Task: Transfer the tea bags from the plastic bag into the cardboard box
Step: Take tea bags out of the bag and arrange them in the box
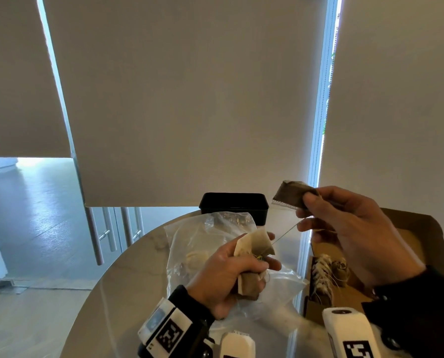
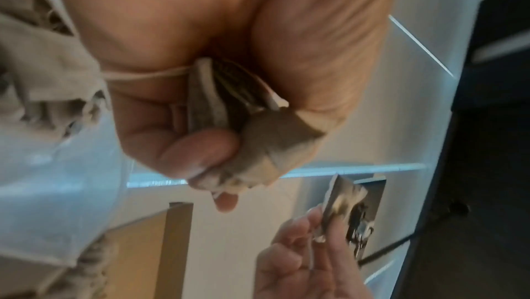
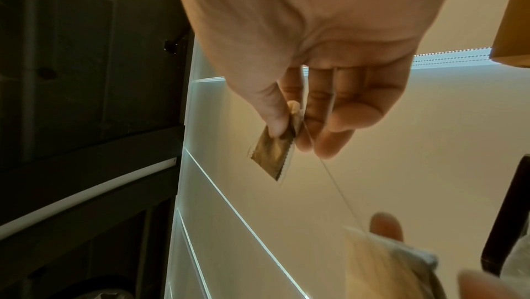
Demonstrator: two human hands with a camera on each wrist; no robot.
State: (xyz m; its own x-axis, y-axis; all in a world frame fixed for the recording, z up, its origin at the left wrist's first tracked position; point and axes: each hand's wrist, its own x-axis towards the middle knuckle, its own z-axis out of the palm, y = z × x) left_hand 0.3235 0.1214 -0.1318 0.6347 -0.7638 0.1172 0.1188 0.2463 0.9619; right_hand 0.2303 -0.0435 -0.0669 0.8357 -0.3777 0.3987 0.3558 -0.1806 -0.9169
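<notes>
Above the round table [image 1: 128, 270], the left hand [image 1: 231, 275] clutches a bunch of tea bags [image 1: 254, 248] over the clear plastic bag [image 1: 197, 244]. The right hand [image 1: 355, 228] pinches a single tea bag [image 1: 290, 196], its string [image 1: 285, 233] stretched taut between them. More tea bags lie in the open cardboard box [image 1: 417, 228] to the right.

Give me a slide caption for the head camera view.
Right hand lifts one tea bag, its string taut to the bunch in the left hand.
</notes>
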